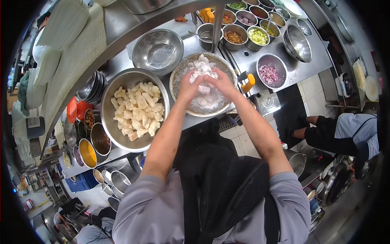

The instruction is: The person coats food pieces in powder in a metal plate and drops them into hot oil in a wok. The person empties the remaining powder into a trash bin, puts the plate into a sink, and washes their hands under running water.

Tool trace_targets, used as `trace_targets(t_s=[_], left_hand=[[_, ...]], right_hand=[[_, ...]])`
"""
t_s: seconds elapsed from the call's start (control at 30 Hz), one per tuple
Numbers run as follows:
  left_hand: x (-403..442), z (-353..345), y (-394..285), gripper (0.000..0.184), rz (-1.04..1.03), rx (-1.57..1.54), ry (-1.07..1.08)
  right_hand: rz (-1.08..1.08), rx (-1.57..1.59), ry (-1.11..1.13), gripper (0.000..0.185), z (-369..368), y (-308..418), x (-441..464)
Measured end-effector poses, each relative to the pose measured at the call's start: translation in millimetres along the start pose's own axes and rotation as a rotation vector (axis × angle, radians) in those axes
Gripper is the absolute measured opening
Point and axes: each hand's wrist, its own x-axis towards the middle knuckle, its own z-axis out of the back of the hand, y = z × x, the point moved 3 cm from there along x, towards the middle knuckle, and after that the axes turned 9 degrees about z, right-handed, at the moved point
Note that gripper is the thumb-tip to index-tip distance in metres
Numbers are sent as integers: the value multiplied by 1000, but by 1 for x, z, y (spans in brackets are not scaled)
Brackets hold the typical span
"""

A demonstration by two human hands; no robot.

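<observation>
Both hands are inside a wide bowl [175,101] of white flour [207,102]. My left hand [189,86] and my right hand [222,83] are cupped toward each other, fingers curled around flour-coated pieces [203,78]. Those pieces are chunky and white, with pinkish spots showing through; their exact kind is hard to tell under the coating. More coated pieces [202,62] lie at the far side of the bowl. To the left, a large steel bowl [106,116] holds a heap of pale, coated chunks [138,106].
Behind stands a perforated colander [157,51]. Steel pots of chopped vegetables [258,35] line the back right, near a bowl of chopped onion [269,74] and an orange-yellow handle [248,82]. A metal shelf [122,30] overhangs the left. Another person [349,130] is at the right.
</observation>
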Motion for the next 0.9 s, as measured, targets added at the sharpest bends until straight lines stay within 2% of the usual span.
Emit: trace_targets(t_s=[0.03,0.17,0.27,0.3,0.4,0.5,0.6,0.63,0.73,0.8,0.9], left_hand=[[-9,8,-10,46,39,46,-13],[-12,27,-5,55,-77,266,-10],[-22,30,-15,56,-246,346,-124],[-29,32,-26,58,-269,360,-129],[-40,33,-44,61,-220,381,-184],[-46,31,-43,56,-210,414,-153],[-49,19,-28,47,-368,641,-58],[-52,11,-21,42,-371,710,2],[-60,-13,-6,31,-346,835,137],[-60,-17,-4,28,-288,807,166],[-59,-2,-18,27,-296,716,49]], right_hand=[[70,-144,9,55,6,4,0],[91,-295,166,44,22,17,2],[417,-577,67,42,29,24,1],[292,-603,104,40,30,42,-3],[283,-681,140,36,32,44,-4],[288,-632,145,28,33,40,-2],[273,-508,112,25,35,41,1],[269,-458,93,25,35,41,1],[362,-582,101,24,37,26,8],[179,-778,163,27,22,9,4],[-22,-964,221,35,-9,6,-14]])
